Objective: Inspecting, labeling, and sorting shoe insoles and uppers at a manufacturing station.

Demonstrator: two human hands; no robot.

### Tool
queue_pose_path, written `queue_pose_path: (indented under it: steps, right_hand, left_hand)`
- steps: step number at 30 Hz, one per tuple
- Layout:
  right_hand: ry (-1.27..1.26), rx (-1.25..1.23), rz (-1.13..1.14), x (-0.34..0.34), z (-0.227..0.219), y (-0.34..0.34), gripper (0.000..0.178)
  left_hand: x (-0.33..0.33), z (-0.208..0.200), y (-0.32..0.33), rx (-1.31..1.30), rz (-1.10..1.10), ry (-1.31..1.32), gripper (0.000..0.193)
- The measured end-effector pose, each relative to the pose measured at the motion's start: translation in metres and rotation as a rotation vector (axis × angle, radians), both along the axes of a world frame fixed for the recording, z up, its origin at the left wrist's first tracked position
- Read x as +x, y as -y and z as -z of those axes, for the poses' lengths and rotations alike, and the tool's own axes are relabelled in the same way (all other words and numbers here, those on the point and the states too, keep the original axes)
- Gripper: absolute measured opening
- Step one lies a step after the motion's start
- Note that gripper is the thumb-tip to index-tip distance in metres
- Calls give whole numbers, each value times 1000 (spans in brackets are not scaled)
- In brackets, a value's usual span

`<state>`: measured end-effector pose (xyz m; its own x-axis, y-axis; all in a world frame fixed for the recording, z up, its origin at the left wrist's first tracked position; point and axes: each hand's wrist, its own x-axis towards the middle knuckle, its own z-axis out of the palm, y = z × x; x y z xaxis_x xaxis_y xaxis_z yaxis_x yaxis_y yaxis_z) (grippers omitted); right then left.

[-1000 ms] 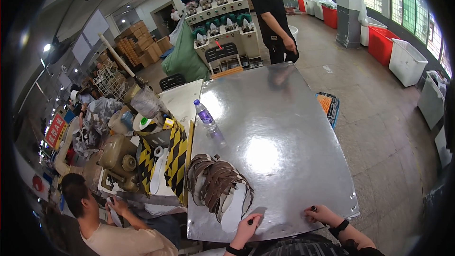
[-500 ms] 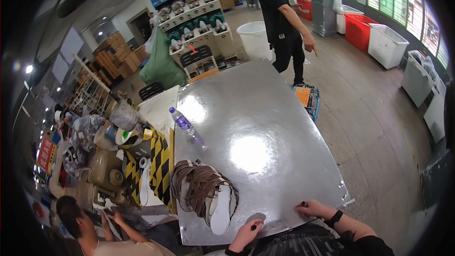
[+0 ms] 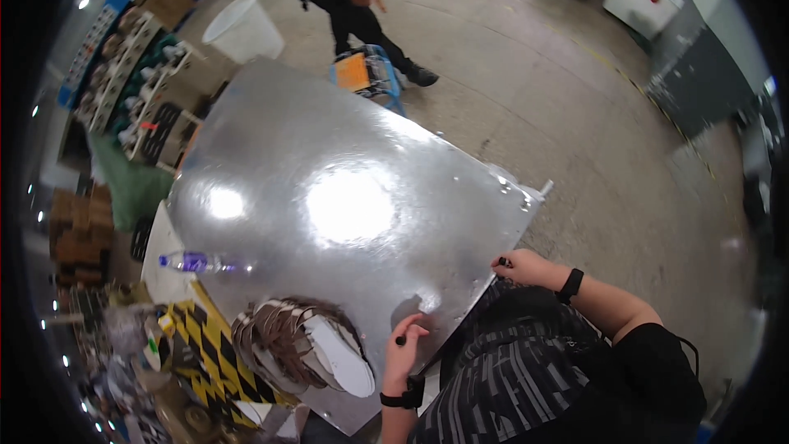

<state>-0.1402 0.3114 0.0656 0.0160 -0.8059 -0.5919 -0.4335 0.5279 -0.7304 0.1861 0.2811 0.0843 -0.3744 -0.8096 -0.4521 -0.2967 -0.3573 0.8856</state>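
My left hand (image 3: 403, 347) is over the near edge of a shiny metal-topped table (image 3: 427, 173). Its fingers are spread and hold nothing, and a small black band sits on one finger. Farther right, my right hand (image 3: 526, 268) rests at the table's edge with loosely bent fingers, partly hidden, and nothing visible in them. It wears a similar black band. Left of my left hand lies a pile of brown strappy shoe uppers (image 3: 283, 337) with a white sole-shaped piece (image 3: 341, 358) on its right side. Neither hand touches the pile.
A clear bottle with a purple label (image 3: 197, 262) lies on the table's left side. Beyond the far edge, a person in black (image 3: 349, 0) stands by a blue folding cart (image 3: 386, 78) and a white bin (image 3: 245, 29). Yellow-black striped panels (image 3: 205, 353) border the left.
My view has swung right and downward, so the table and shoe pile appear turned and farther left. Both hands stay near the table's edge; the left one's fingers now show more spread.
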Motion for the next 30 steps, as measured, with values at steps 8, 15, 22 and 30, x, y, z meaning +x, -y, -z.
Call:
queue_pose_path:
  steps: [8,15,22,30]
  right_hand:
    - [37,98,694,-72,49,-130,22]
    - [129,240,703,-149,106,-122,24]
    - [-197,244,261,-258,240,-84,27]
    - [-329,274,355,-293,446,-21,39]
  left_hand:
    - [-110,1,105,-228,31,91,26]
    - [-225,52,191,-860,200,495,26]
    - [-261,86,184,-961,185,829,37]
    - [-282,85,184,-831,190,949,44]
